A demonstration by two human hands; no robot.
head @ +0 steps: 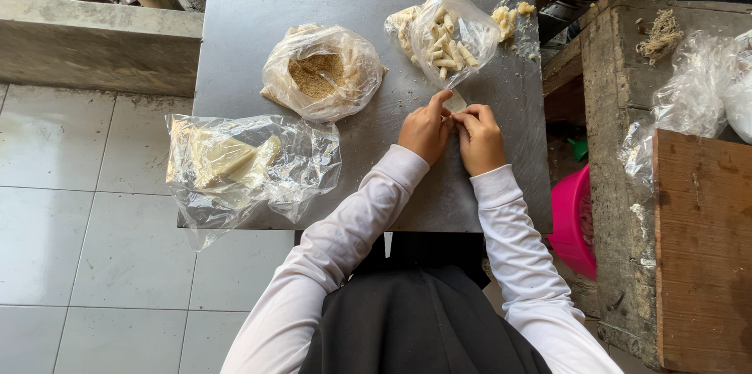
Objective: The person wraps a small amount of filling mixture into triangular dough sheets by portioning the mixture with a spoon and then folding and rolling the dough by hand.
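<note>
My left hand (424, 130) and my right hand (479, 136) meet over a grey metal tabletop (235, 37), fingers pinched together on a small pale piece of dough (455, 101) that pokes out beyond the fingertips. Just beyond the hands lies an open clear bag of small rolled dough sticks (450, 37). A second clear bag holding brown crumbs (319, 72) sits to the left of the hands. Further left, a flat plastic bag with a pale slab of dough (227, 161) hangs over the table's front left corner.
A few loose dough lumps (507, 18) lie at the far right corner of the table. A pink plastic tub (574, 217) stands low on the right, beside a rough wooden bench (697, 249) with crumpled plastic (693, 88) on it. Tiled floor (86, 217) lies left.
</note>
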